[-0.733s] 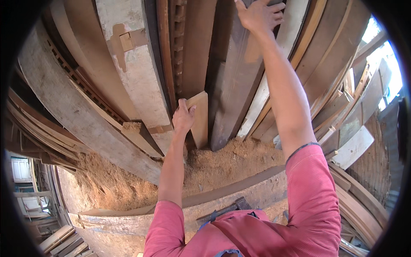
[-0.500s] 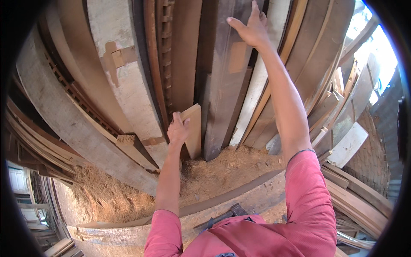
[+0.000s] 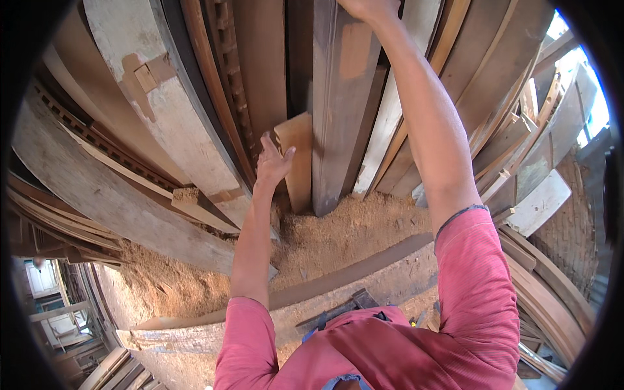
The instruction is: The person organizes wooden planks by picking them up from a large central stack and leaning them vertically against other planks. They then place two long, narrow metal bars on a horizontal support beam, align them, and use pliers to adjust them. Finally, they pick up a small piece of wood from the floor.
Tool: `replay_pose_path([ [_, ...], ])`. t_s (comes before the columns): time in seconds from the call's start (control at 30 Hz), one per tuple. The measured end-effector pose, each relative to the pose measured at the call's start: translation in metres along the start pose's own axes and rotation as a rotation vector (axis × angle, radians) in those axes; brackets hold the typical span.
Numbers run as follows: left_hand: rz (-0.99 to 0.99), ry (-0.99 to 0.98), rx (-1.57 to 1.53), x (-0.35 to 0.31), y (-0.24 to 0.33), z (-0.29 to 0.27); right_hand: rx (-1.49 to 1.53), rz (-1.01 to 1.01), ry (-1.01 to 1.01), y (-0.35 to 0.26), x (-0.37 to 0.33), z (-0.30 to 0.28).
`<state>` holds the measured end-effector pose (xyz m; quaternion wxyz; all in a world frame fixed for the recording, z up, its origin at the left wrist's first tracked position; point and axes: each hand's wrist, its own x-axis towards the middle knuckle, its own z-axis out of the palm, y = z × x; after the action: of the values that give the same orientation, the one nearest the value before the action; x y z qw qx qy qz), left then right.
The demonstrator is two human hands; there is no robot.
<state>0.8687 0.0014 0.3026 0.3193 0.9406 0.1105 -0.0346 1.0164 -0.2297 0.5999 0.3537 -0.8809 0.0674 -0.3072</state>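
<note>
A short pale board (image 3: 299, 162) stands on end in the sawdust, leaning beside a tall grey-brown plank (image 3: 328, 130). Just left of the short board is my left hand (image 3: 274, 166), its thumb and fingers apart and not closed round the wood. I cannot make out whether a fingertip touches the board's edge. My right hand (image 3: 372, 8) reaches up to the upper part of the tall plank. The top of the picture cuts off its fingers, so their grip is hidden. A lighter rectangular patch (image 3: 355, 51) shows on the plank below that hand.
Many long boards lean side by side, among them a worn white plank (image 3: 172, 97) to the left. Sawdust (image 3: 351, 227) covers the ground at their feet. A long timber beam (image 3: 364, 292) lies across in front of me. Stacked strips (image 3: 543, 299) lie at the right.
My left hand has loosened from the short board, its fingers now apart. My right hand has gone higher in the picture, partly out of it. The whole view has shifted a little.
</note>
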Motion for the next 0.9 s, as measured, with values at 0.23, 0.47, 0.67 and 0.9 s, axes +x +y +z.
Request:
replay_pose_path([
  [0.23,0.093,-0.108,-0.022,-0.012,0.036,0.024,0.046,0.053,0.020,0.001,-0.009,0.005],
  [0.47,-0.020,-0.122,0.127,0.007,0.089,0.043,-0.017,0.007,0.177,-0.010,-0.020,0.025],
  [0.67,0.049,-0.022,0.180,0.009,0.066,0.049,-0.145,0.011,0.206,0.005,-0.009,0.055],
  [0.9,0.058,0.000,0.084,0.006,0.082,0.026,-0.002,-0.234,0.346,0.053,-0.026,0.085],
])
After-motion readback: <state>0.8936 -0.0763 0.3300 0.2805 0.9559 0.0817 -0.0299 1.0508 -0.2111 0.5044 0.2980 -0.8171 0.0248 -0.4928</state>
